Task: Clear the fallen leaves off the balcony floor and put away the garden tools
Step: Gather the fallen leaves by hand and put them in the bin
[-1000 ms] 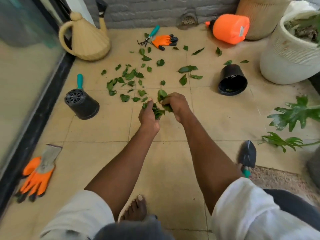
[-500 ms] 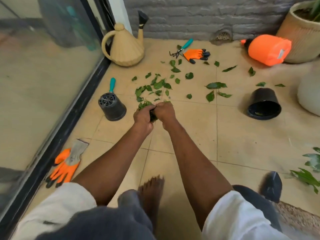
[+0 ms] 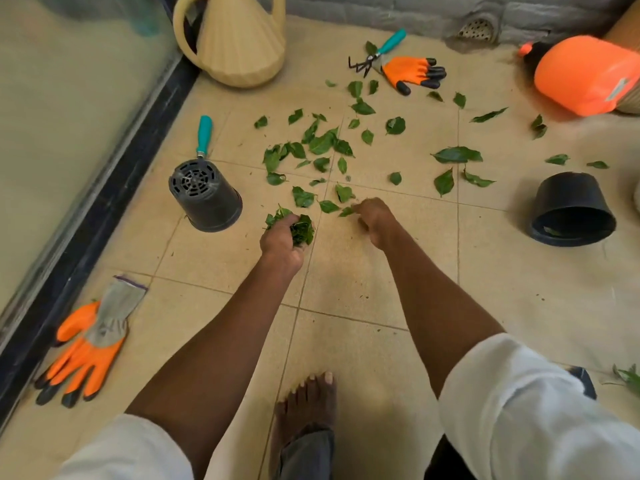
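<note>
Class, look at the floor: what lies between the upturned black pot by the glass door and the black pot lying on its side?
In the head view, between the upturned pot and the tipped pot lie scattered leaves and both hands, left hand gripping leaves.

A home balcony: beige tiled floor (image 3: 346, 341), sliding glass door (image 3: 69, 116) at left, grey brick wall (image 3: 398, 8) at the far edge, watering can (image 3: 239, 39), plastic plant pots (image 3: 571, 209).
</note>
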